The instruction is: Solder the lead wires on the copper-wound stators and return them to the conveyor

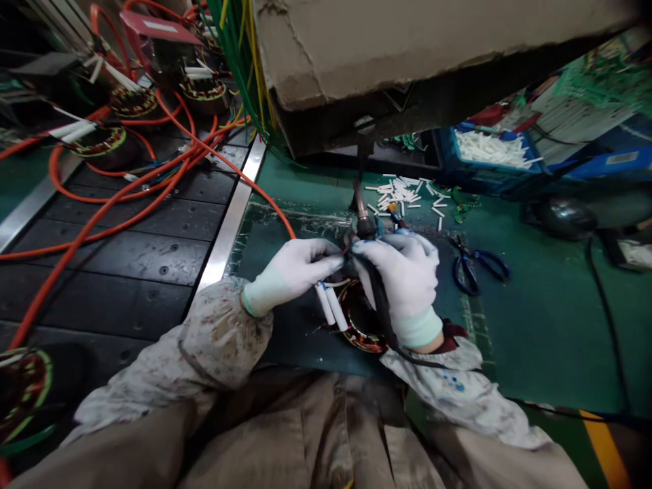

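A: Item one, hands. What do you log?

B: I log the left hand (pixel 293 268), white-gloved, its grip pinched shut on a bundle of wire leads (pixel 346 255) at the centre of the bench (pixel 534 326). The right hand (pixel 405 275), also gloved, is clenched around the black handle of a soldering iron (pixel 364 221), whose tip points up and away from me. The two hands touch at the fingertips.

A: Item two, the workpiece?

B: A wound stator (pixel 359 326), copper coil with dark core, lying flat on the green bench just under both hands. Two white sleeves (pixel 331 305) hang from the leads, tilted, just beside the left hand and over the stator's rim.

A: Item three, surroundings?

B: Loose white sleeve pieces (pixel 402 193) scattered on the bench beyond the hands. Blue-handled scissors (pixel 476 265) lying to the right, near the right hand, not touching it. A blue bin (pixel 489 159) of more white sleeves at the far right. A black conveyor (pixel 137 231) on the left, carrying further stators (pixel 204 92) with orange cables (pixel 127 193) trailing across it. A cardboard box (pixel 407 41) overhangs the far edge. The iron's black cord (pixel 387 326) runs back over the right wrist.
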`<control>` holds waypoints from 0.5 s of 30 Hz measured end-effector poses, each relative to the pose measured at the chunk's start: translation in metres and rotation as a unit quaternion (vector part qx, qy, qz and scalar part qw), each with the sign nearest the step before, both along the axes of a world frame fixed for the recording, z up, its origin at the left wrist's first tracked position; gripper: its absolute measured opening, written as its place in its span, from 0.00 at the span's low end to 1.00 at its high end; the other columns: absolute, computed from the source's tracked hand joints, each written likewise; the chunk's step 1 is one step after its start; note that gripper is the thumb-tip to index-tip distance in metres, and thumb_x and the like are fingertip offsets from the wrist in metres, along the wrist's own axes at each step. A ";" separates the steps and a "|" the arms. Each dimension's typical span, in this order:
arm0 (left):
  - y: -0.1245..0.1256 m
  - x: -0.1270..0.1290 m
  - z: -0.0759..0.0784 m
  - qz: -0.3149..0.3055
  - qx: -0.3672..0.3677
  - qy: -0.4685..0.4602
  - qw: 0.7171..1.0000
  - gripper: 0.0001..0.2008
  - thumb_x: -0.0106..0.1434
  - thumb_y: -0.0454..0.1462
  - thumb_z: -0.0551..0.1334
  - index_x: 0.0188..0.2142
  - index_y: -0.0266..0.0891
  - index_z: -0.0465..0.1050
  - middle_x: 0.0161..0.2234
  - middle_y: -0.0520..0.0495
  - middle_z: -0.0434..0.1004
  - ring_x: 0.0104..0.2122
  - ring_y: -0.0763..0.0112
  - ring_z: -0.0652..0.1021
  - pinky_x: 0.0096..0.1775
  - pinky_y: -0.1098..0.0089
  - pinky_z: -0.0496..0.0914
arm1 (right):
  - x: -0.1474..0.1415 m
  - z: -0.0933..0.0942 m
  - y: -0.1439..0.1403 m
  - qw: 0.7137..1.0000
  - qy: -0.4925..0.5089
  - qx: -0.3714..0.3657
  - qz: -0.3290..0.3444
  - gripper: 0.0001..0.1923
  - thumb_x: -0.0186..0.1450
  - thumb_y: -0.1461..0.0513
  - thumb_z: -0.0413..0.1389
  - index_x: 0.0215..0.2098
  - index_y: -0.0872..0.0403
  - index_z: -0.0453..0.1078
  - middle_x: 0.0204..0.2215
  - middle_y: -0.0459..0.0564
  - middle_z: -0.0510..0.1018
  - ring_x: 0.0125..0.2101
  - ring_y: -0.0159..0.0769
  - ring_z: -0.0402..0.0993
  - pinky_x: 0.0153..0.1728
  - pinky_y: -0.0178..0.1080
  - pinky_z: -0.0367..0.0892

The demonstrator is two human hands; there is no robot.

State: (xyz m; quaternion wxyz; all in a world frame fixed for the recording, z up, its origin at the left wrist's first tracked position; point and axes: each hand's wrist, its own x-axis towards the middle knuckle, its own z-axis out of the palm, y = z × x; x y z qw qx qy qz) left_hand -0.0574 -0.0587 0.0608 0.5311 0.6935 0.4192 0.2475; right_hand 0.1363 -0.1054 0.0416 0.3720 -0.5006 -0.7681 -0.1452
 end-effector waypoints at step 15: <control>0.005 0.022 -0.085 0.139 0.450 0.084 0.878 0.09 0.70 0.39 0.55 0.37 0.39 0.71 0.30 0.48 0.79 0.28 0.71 0.80 0.30 0.74 0.71 | 0.035 -0.045 -0.066 0.974 0.168 -0.105 0.109 0.11 0.64 0.66 0.57 0.45 0.48 0.67 0.34 0.46 0.81 0.36 0.35 0.80 0.39 0.39 0.77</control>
